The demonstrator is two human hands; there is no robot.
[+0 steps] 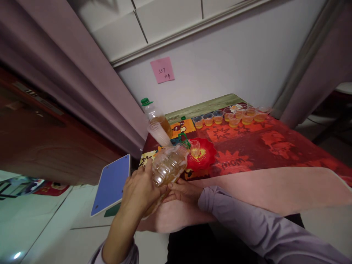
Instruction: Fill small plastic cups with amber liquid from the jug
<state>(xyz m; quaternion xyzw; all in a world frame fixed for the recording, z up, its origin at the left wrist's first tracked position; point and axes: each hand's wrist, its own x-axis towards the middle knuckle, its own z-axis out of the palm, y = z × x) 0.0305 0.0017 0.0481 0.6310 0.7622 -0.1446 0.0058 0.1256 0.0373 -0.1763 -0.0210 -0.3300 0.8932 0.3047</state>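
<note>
A large clear bottle (169,165) of pale yellow liquid lies tilted between my two hands, its neck pointing up and right. Around its left side my left hand (141,187) is wrapped. My right hand (183,190) grips it from below and the right. The bottle's mouth is over a small clear cup (195,146) on a red scalloped plate (209,154). A green loop (183,140) hangs at the neck. Whether liquid is flowing I cannot tell.
Behind stands another bottle with a green cap (146,102), beside a stack of clear cups (159,134). Several cups of yellow liquid (233,119) line the table's back right. A blue board (111,185) is at the left, and a pink note (162,69) is on the wall.
</note>
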